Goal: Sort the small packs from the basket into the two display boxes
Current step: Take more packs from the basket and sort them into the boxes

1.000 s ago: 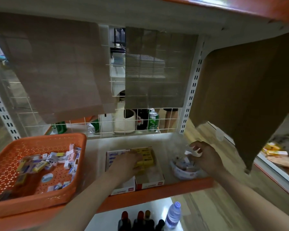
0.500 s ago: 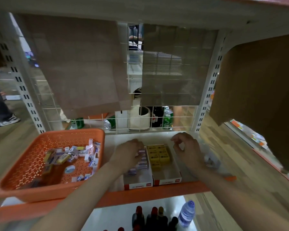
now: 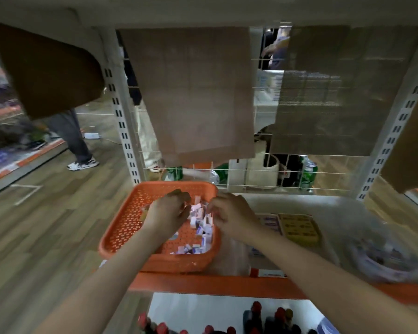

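Observation:
An orange perforated basket (image 3: 126, 225) sits on the left of the shelf, with several small white and purple packs (image 3: 200, 220) heaped in its right half. My left hand (image 3: 168, 213) hovers over the packs with fingers curled down; its fingertips are hidden. My right hand (image 3: 232, 213) is beside it at the basket's right rim, fingers loosely curled, nothing visible in them. Right of the basket lie the two display boxes: one with yellow packs (image 3: 299, 227), the other with white and purple packs (image 3: 268, 221), partly hidden by my right arm.
A round container under clear wrap (image 3: 384, 259) lies at the shelf's right end. The orange shelf edge (image 3: 215, 284) runs in front, with bottles (image 3: 263, 319) on the shelf below. Cardboard sheets (image 3: 198, 92) hang on the wire back. A person's legs (image 3: 75, 141) stand at far left.
Both hands left the display boxes and moved left over the basket. The view swung left, so the basket is now in the middle.

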